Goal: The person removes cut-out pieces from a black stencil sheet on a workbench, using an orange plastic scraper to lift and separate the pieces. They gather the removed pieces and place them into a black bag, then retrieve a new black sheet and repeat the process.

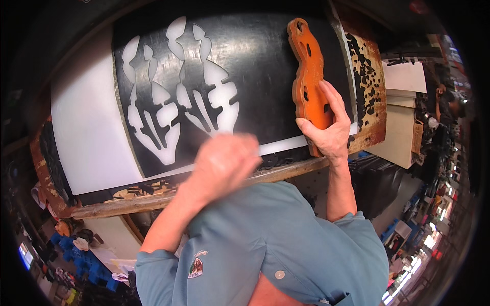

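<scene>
My right hand grips the near part of an orange cutting die, a long wavy-edged block with several dark holes. Its thumb lies on the left side and the fingers on the right. The die rests lengthwise on the right part of a black sheet. On the sheet's left half, several shaped openings let white show through. My left hand is just above the sheet's near edge, below those openings. Motion smears its fingers, so I cannot see whether they hold anything.
A white board lies under the sheet and extends left. Along the near side runs a wooden rail with scraps behind it. To the right, black offcuts lie on a worn brown surface, beyond which stand pale boxes.
</scene>
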`<state>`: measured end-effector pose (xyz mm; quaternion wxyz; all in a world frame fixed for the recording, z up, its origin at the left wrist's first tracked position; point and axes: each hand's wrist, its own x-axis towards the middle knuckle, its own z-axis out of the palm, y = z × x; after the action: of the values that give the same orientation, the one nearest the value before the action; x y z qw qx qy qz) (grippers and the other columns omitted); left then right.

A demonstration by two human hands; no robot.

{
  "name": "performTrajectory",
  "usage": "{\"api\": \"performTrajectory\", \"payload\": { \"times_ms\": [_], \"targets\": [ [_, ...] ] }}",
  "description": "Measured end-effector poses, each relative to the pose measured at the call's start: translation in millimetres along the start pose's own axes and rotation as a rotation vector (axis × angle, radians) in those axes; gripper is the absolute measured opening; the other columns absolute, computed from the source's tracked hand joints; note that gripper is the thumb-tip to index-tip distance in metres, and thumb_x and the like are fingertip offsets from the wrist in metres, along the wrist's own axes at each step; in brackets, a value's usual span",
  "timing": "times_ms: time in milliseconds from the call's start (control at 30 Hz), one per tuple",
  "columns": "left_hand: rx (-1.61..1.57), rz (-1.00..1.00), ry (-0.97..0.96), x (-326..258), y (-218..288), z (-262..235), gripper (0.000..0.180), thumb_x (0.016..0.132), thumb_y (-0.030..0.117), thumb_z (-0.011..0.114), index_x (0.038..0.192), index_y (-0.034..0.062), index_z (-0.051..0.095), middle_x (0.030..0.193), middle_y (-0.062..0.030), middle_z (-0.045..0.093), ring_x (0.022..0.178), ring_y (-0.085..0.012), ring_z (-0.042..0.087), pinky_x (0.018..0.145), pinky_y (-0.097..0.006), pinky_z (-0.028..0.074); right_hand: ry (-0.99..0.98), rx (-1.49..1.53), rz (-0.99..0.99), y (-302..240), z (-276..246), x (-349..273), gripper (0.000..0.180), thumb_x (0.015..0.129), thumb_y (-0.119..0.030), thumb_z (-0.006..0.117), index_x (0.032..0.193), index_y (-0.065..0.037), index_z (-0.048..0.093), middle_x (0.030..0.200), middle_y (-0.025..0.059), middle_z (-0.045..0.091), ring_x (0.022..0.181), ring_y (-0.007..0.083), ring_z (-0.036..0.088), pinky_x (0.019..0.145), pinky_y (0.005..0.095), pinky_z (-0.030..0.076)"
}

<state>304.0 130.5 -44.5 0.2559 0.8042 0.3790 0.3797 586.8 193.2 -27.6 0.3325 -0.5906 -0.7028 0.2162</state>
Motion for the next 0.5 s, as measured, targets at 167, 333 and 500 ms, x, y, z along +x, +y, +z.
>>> {"api": "performTrajectory", "payload": {
  "times_ms": [167, 333, 500],
  "targets": [
    [0.425, -0.224, 0.045, 10.7, -37.7, -3.3, 0.058, 0.088, 0.016, 0.085, 0.139, -0.0005, 0.062, 0.152, -0.0186, 0.059, 0.149, -0.0387, 0.05, 0.123, -0.055, 0.039, 0.016, 0.027, -0.138, -18.1, 26.6, 19.5, 0.088, 0.06, -0.026, 0.093, 0.141, 0.0, 0.067, 0.148, 0.0235, 0.06, 0.133, 0.0396, 0.056, 0.112, 0.0472, 0.049],
    [0.377, -0.225, 0.054, 2.0, -44.5, -0.3, 0.059, 0.087, 0.014, 0.086, 0.138, -0.001, 0.063, 0.153, -0.0184, 0.059, 0.15, -0.0384, 0.049, 0.124, -0.056, 0.039, 0.033, -0.107, -0.296, -28.5, 70.8, 46.2, 0.086, 0.061, -0.026, 0.093, 0.14, -0.004, 0.068, 0.147, 0.0209, 0.06, 0.131, 0.0387, 0.056, 0.109, 0.0461, 0.051],
    [0.33, -0.226, 0.087, 1.9, -43.8, 1.8, 0.052, 0.09, 0.015, 0.084, 0.137, 0.0, 0.065, 0.15, -0.0205, 0.061, 0.148, -0.0417, 0.051, 0.122, -0.058, 0.039, 0.024, -0.225, -0.343, -24.0, 85.6, 48.7, 0.085, 0.064, -0.029, 0.094, 0.141, -0.006, 0.067, 0.15, 0.0194, 0.056, 0.127, 0.0381, 0.056, 0.106, 0.0459, 0.052]
  ]
}}
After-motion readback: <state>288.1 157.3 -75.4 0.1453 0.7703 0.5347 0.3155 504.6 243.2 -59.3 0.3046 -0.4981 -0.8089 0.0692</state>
